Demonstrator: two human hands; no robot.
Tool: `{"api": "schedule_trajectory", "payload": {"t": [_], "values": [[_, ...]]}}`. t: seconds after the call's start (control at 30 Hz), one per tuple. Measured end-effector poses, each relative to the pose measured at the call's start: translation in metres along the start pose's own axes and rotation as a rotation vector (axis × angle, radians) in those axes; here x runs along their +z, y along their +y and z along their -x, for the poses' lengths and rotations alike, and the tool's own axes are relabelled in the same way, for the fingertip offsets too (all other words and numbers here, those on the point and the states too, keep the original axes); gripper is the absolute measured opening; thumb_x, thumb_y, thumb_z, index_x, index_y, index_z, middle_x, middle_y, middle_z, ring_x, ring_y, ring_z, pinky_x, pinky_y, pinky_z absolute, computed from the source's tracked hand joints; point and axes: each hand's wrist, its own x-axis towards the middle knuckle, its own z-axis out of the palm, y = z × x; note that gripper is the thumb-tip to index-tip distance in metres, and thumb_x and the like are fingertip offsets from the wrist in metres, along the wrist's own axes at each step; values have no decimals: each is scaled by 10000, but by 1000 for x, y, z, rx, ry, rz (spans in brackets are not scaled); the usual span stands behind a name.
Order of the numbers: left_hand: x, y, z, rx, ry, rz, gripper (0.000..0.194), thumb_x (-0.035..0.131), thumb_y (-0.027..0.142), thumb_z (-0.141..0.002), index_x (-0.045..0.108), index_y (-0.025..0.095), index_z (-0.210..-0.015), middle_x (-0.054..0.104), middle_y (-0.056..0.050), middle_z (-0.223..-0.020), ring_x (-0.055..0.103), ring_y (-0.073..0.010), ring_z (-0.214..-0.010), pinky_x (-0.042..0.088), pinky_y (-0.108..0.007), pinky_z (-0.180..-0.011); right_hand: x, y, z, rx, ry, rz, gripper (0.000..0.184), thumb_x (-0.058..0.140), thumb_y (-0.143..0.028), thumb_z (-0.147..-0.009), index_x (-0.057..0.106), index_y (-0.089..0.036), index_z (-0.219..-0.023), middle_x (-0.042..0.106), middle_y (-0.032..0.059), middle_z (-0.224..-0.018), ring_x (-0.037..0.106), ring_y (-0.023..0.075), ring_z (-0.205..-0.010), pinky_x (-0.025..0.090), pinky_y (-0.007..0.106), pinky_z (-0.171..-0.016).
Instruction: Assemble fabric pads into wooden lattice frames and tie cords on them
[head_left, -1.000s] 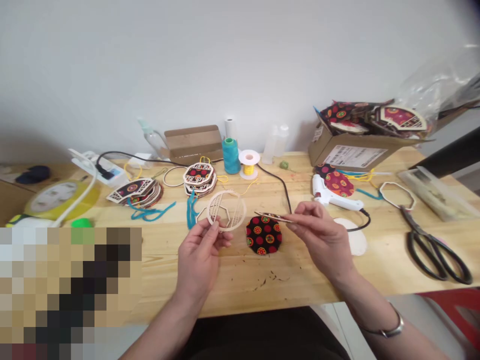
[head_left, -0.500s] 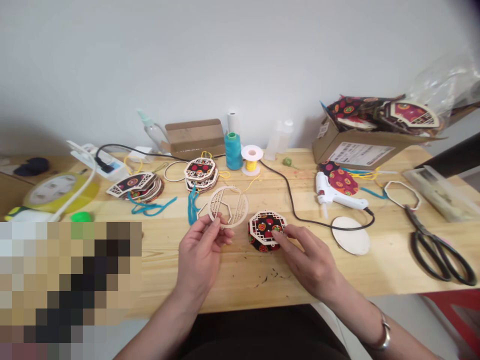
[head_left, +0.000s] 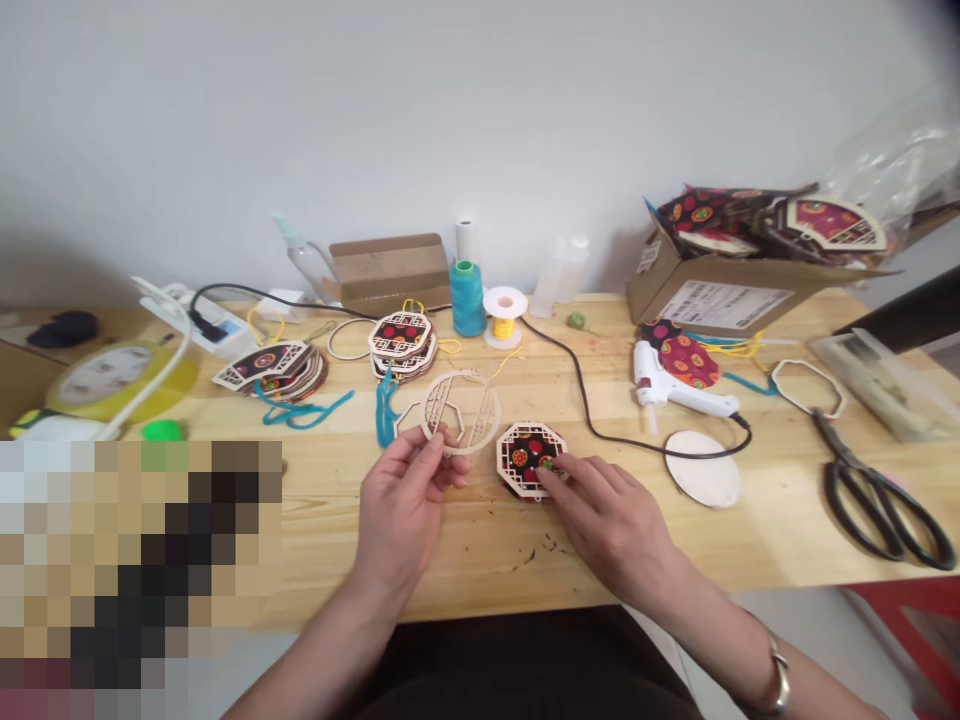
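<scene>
My left hand (head_left: 409,490) pinches a round wooden lattice frame (head_left: 489,425) by its lower left edge, raised above the table. My right hand (head_left: 611,510) has its fingertips at the right edge of an octagonal wooden lattice frame (head_left: 506,480), gripping it there. Under that frame lies dark floral fabric (head_left: 534,447), seen through the openings. Behind my left fingers, a plain thin octagonal ring (head_left: 459,412) rests on the table, partly covered by the round frame. The thumb of my right hand is mostly hidden.
A white glue gun (head_left: 679,390) and its black cord lie right of centre, beside a pale oval disc (head_left: 703,470). Black scissors (head_left: 885,500) are at the far right. Behind stand teal thread (head_left: 468,300), a yellow spool (head_left: 504,325), and a carton (head_left: 720,300). Finished-looking stacked octagons (head_left: 403,340) sit back left.
The octagonal frame has shifted slightly left and down over the fabric, which now shows less below its edge. My right fingers moved with it. My left hand keeps the round frame nearly still.
</scene>
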Motion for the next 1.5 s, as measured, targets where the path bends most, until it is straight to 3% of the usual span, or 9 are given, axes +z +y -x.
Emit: {"api": "schedule_trajectory", "payload": {"t": [0.23, 0.33, 0.4, 0.5, 0.57, 0.67, 0.8, 1.5], "values": [[-1, 0, 1, -16, 3, -11, 82, 708, 182, -723, 672, 165, -795, 655, 1, -756, 614, -85, -568, 476, -165, -500, -9, -4, -5, 23, -99, -39, 390, 502, -87, -743, 590, -88, -1122, 619, 161, -1065, 562, 272, -890, 501, 402, -665], [0, 1, 1, -19, 6, -19, 99, 708, 189, -723, 674, 157, -810, 652, -2, -755, 614, -84, -571, 475, -166, -502, -10, -3, -4, 59, 11, -107, 401, 466, -57, -748, 565, -82, -1136, 618, 169, -1054, 563, 267, -905, 504, 409, -697], [0, 1, 2, -18, 14, -27, 111, 711, 193, -719, 674, 148, -814, 647, -2, -753, 612, -82, -568, 474, -167, -503, -11, -3, -5, 161, 118, -168, 367, 443, -41, -777, 551, -94, -1123, 626, 156, -1018, 569, 241, -896, 508, 394, -733], [1, 1, 2, -8, 23, -33, 123, 719, 193, -708, 673, 139, -809, 642, -1, -747, 605, -78, -554, 464, -166, -492, -11, -4, -11, 351, 144, -202, 327, 524, -185, -830, 508, -111, -1148, 626, 143, -1002, 577, 241, -898, 515, 398, -766], [2, 1, 1, -5, 22, -34, 128, 721, 191, -702, 673, 141, -810, 643, -1, -753, 605, -77, -553, 460, -166, -488, -10, -7, -17, 407, 71, -175, 530, 621, -350, -786, 450, -104, -1223, 610, 167, -1080, 567, 284, -963, 508, 448, -804], [2, 0, 1, 0, 19, -39, 134, 722, 195, -701, 675, 144, -815, 644, -2, -756, 606, -79, -557, 459, -171, -491, -6, -10, -24, 407, -33, -151, 768, 691, -443, -704, 373, -92, -1308, 563, 195, -1203, 527, 329, -1069, 468, 506, -888], [1, 0, 1, 3, 10, -43, 133, 714, 197, -710, 676, 140, -823, 643, -4, -738, 601, -79, -554, 460, -169, -490, -1, -13, -28, 433, -93, -131, 850, 718, -457, -665, 361, -63, -1328, 556, 207, -1226, 510, 341, -1095, 447, 514, -908], [1, 1, 2, -6, -7, -41, 108, 708, 190, -715, 675, 146, -808, 648, -9, -735, 598, -83, -553, 456, -168, -474, 2, -12, -27, 427, -79, -129, 771, 677, -439, -710, 371, -100, -1331, 573, 187, -1196, 519, 334, -1067, 447, 501, -870]]}}
